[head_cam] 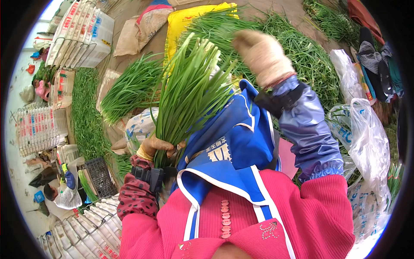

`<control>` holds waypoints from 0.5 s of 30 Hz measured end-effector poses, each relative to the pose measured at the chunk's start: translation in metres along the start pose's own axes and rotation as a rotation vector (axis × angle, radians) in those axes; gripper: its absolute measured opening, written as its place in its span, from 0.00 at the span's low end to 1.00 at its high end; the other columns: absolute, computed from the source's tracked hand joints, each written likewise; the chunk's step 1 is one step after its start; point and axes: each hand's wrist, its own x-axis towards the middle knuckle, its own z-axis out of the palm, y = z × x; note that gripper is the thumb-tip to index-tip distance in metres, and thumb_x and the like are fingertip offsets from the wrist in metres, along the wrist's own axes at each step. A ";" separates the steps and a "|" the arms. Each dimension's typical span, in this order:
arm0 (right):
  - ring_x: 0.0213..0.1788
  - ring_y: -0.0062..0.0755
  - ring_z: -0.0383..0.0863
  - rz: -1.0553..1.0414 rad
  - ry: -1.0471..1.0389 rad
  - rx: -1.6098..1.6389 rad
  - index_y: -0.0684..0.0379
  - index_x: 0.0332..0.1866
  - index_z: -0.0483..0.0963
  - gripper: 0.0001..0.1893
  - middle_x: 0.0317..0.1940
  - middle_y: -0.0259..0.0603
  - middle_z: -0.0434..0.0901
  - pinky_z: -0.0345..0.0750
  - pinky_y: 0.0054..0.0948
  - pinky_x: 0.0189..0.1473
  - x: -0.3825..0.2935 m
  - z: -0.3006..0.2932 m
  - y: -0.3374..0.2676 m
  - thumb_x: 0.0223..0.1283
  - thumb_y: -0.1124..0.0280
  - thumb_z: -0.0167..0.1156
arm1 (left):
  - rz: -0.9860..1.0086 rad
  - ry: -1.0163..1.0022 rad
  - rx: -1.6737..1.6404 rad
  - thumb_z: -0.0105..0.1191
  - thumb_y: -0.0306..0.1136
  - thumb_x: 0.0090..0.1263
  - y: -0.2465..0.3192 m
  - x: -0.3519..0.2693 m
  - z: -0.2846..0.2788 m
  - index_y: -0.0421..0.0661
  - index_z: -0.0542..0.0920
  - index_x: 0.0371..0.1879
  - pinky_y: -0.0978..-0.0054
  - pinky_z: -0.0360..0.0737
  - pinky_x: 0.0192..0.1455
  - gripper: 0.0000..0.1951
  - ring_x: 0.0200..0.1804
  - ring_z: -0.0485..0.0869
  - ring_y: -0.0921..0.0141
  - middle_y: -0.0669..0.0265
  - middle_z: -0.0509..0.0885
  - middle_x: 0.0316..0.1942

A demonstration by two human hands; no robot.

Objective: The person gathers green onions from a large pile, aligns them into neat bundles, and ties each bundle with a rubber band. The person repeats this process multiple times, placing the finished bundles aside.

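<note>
My left hand (pixel 158 147) grips a bunch of green garlic chives (pixel 187 97) near its dark leaf ends. The pale cut ends point up and away from me, and the bunch leans over my blue apron (pixel 239 136). My right hand (pixel 260 55), in a beige glove, is raised to the right of the bunch, apart from it. It is blurred, and its fingers cannot be made out. Beyond it lies a large heap of loose chives (pixel 297 55), partly on a yellow sack (pixel 181 19). Another pile of chives (pixel 132 85) rests to the left of the held bunch.
Stacked white plastic crates (pixel 79 35) stand at far left, with more crates (pixel 90 236) at lower left. A black crate (pixel 100 178) sits near a seated person (pixel 66 194). Clear plastic bags (pixel 368 139) hang at right. A long row of chives (pixel 85 113) covers the left floor.
</note>
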 end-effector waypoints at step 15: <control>0.47 0.43 0.87 -0.477 -0.132 -0.044 0.50 0.56 0.80 0.23 0.60 0.42 0.80 0.85 0.34 0.48 -0.038 0.000 -0.035 0.52 0.75 0.72 | -0.051 0.029 0.101 0.66 0.22 0.55 0.010 0.009 0.020 0.33 0.74 0.61 0.73 0.80 0.27 0.31 0.25 0.81 0.69 0.50 0.86 0.47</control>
